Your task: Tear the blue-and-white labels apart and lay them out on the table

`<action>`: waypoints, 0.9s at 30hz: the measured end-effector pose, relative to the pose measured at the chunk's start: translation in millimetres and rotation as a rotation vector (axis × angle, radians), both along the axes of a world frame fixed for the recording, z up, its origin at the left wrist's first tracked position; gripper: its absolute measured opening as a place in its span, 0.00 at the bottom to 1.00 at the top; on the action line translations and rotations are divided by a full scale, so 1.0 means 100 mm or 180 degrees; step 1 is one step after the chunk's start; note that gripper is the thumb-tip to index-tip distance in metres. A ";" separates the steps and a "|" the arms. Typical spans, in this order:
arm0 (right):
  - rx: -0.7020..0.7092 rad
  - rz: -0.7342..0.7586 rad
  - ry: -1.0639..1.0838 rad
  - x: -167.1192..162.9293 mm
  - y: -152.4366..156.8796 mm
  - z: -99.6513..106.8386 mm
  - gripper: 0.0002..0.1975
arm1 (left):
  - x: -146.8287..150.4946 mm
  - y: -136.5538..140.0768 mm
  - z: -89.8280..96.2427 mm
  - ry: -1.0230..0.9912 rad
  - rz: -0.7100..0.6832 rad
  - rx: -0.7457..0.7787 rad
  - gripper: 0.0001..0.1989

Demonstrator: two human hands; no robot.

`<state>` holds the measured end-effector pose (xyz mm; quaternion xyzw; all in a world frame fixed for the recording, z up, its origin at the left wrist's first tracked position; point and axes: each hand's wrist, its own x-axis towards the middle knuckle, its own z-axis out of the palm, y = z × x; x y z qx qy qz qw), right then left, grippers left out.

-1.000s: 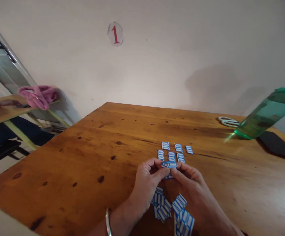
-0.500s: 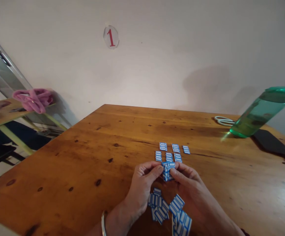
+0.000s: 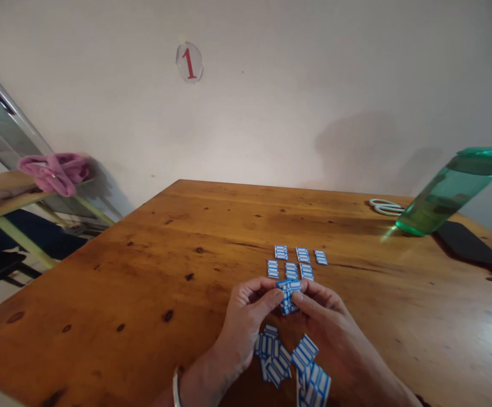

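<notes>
Between my two hands is a small stack of blue-and-white label cards [image 3: 289,305], held just above the wooden table [image 3: 212,226]. My left hand [image 3: 248,316] pinches its left side, thumb on top. My right hand [image 3: 324,314] pinches the right side, also with the thumb on top. Right beyond my fingers lie two short rows of similar cards [image 3: 281,252], set slightly apart from one another. Under my wrists a loose, overlapping pile of cards [image 3: 273,353] lies on the table, and another overlapping group [image 3: 314,384] is beside my right forearm.
At the right a translucent green bottle [image 3: 445,192] stands near a coiled white cable [image 3: 385,207] and a flat black object [image 3: 469,246]. On a side table at the left lies a pink fuzzy cloth [image 3: 55,172], with another person's arm [image 3: 0,196] nearby.
My left thumb has slid slightly right over the held cards. At the left, the other person's arm has shifted on the side table. The view has turned very slightly.
</notes>
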<state>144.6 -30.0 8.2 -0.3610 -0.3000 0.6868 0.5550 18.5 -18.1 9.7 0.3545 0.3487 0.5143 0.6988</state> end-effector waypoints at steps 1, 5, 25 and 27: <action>0.0002 -0.0020 -0.0022 0.00 0.00 0.00 0.06 | 0.00 0.00 0.00 0.0017 0.0010 0.0009 0.05; 0.0007 -0.0015 -0.0052 -0.01 -0.01 -0.02 0.06 | 0.00 0.01 -0.02 0.0085 -0.0015 0.0078 0.06; 0.0011 0.0210 0.0210 0.01 -0.01 -0.04 0.03 | 0.00 0.01 0.01 0.0013 -0.0002 0.0054 0.05; 0.0028 0.0308 0.0306 0.01 0.00 -0.05 0.02 | 0.00 0.01 0.01 -0.0038 -0.0025 0.0046 0.06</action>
